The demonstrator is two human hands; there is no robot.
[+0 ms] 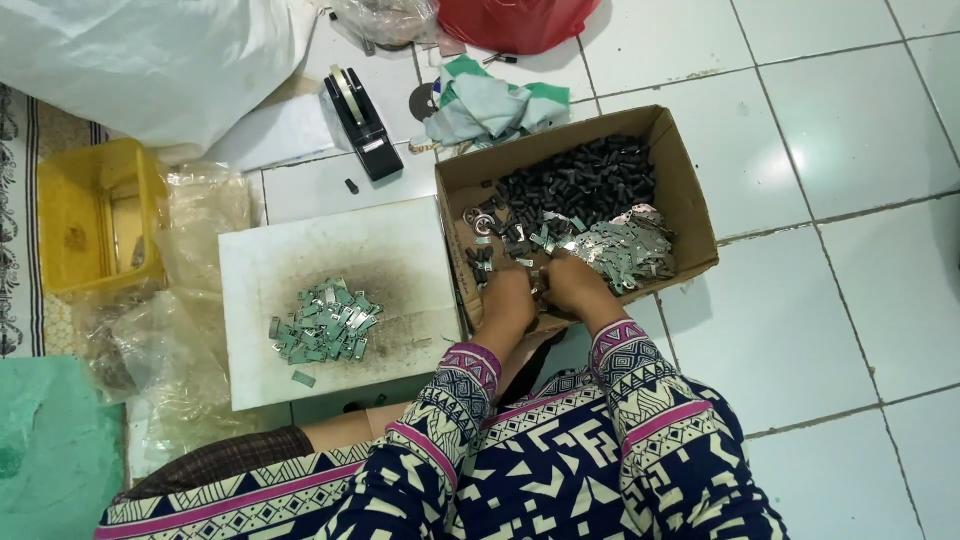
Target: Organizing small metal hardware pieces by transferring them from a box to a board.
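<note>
Both my hands reach into an open cardboard box point(690, 190) on the tiled floor. The box holds several small black plastic pieces point(585, 180) at the back and thin silver metal strips point(625, 250) at the front right. My left hand point(505, 300) and my right hand point(575, 285) are close together over the box's near edge, fingers curled among the small parts. What each hand grips is hidden by the fingers. Left of the box lies a white board point(400, 250) bearing a pile of assembled metal pieces point(322, 322).
A black tape dispenser point(360, 120) stands behind the board, a crumpled green-white cloth point(490, 100) beside it. A yellow plastic basket point(95, 215) sits at the left, clear plastic bags point(190, 300) near it. A red bag point(515, 20) and a large white bag point(150, 60) lie at the top.
</note>
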